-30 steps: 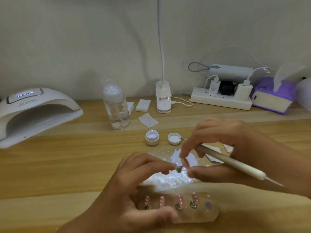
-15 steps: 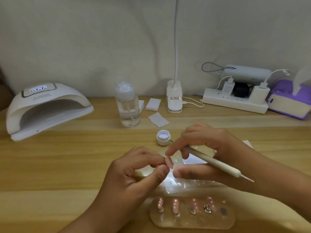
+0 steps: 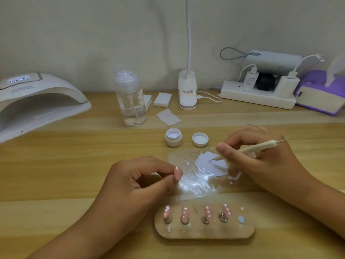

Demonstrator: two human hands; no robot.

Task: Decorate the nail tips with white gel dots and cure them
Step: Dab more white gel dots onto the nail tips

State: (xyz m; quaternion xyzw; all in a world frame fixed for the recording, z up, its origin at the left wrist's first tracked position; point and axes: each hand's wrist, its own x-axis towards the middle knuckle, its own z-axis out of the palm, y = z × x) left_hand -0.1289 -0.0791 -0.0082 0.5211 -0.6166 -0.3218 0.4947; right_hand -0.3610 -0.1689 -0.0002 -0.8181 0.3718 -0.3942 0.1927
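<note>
Pink nail tip (image 3: 177, 172) pinched in the left hand (image 3: 134, 186) awaits dots; right hand (image 3: 265, 161) grips dotting pen (image 3: 261, 146), apparently loading white gel (image 3: 211, 166).

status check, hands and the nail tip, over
Left hand pinches a pink nail tip. Right hand holds the dotting pen, point at the white gel. Four dotted tips on the holder, nothing in the way.

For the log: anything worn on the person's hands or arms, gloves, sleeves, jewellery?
Nothing visible. The left hand and right hand are ungloved, and no sleeve, ring, bracelet or watch shows anywhere up to the frame edge.
</note>
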